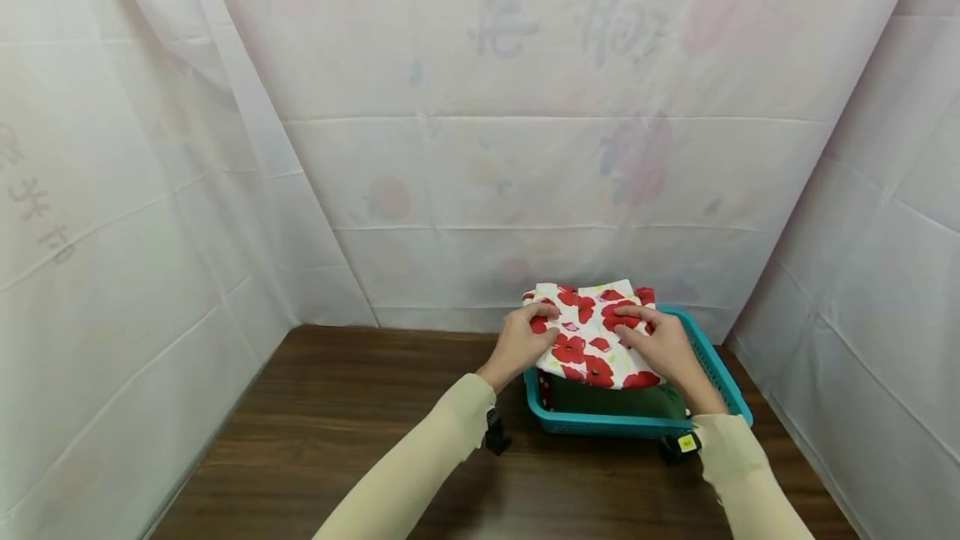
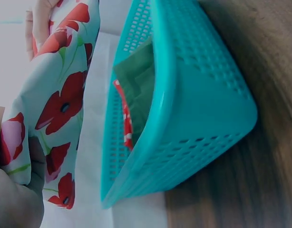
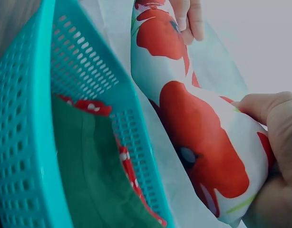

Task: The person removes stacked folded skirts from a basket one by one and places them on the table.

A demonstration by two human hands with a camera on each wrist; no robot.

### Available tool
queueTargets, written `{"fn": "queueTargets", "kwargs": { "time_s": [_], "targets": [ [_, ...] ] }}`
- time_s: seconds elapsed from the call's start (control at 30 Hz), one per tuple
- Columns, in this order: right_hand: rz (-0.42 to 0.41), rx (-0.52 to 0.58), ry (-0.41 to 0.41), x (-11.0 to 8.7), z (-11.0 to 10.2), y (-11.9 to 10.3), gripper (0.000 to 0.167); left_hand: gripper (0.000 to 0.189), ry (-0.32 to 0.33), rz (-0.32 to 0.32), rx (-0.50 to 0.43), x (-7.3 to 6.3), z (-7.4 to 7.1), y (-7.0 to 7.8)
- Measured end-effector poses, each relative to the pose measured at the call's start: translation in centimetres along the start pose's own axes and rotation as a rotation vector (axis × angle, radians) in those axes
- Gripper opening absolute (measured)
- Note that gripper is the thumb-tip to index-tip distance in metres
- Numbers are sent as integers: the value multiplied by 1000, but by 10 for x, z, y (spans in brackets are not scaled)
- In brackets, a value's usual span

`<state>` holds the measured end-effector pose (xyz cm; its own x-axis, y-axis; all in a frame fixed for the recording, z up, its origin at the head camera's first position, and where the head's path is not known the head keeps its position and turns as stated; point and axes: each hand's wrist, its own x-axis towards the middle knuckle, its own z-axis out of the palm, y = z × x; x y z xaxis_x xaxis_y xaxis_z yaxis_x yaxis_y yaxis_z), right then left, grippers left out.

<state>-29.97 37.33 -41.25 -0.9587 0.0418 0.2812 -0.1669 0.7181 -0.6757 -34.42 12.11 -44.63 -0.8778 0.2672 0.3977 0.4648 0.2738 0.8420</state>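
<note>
A white garment with red poppies (image 1: 592,340), folded into a flat bundle, is held up over a teal plastic basket (image 1: 607,425). My left hand (image 1: 522,342) pinches its left side between thumb and fingers. At the opposite side my right hand (image 1: 663,344) grips it the same way. In both wrist views the floral cloth (image 2: 65,102) hangs above and apart from the basket rim. Inside the basket lies a folded green cloth (image 3: 96,166), with a red piece with white spots (image 3: 129,166) showing along its edges. The garment's exact kind cannot be told.
The basket stands on a dark wooden table (image 1: 337,423), towards its right back corner. White sheets with faint prints (image 1: 510,173) hang behind and on both sides. A black device is strapped at each wrist.
</note>
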Motion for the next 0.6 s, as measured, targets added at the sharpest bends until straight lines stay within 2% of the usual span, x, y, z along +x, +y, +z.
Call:
{"fn": "queueTargets", "kwargs": {
  "time_s": [0.3, 0.6],
  "targets": [
    [-84, 62, -6, 10, 14, -25, 43, 28, 61, 47, -41, -5, -32, -5],
    [-140, 153, -28, 20, 35, -47, 45, 27, 99, 98, -27, -8, -67, -10]
  ]
}}
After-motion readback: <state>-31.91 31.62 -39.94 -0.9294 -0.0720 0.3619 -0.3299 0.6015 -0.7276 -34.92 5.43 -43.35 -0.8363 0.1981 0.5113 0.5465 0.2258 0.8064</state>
